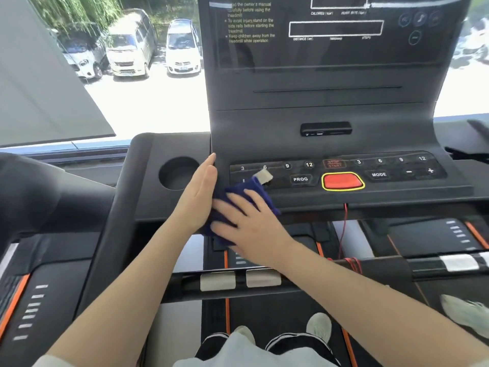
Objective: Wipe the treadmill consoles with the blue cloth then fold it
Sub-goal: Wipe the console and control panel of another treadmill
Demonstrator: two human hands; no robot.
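Observation:
The blue cloth (247, 190), with a white label at its upper corner, lies bunched on the front left edge of the treadmill console (330, 115), over the left buttons of the key panel. My right hand (248, 221) presses flat on the cloth with spread, straight fingers. My left hand (199, 197) stands on edge with straight fingers against the cloth's left side, its fingertips at the console's left edge.
A round cup holder (177, 172) sits left of my left hand. A red stop button (342, 181) and a hanging red safety cord (344, 229) are right of the cloth. A handlebar with grey sensor pads (239, 280) crosses below. A neighbouring treadmill's arm (39, 192) is at left.

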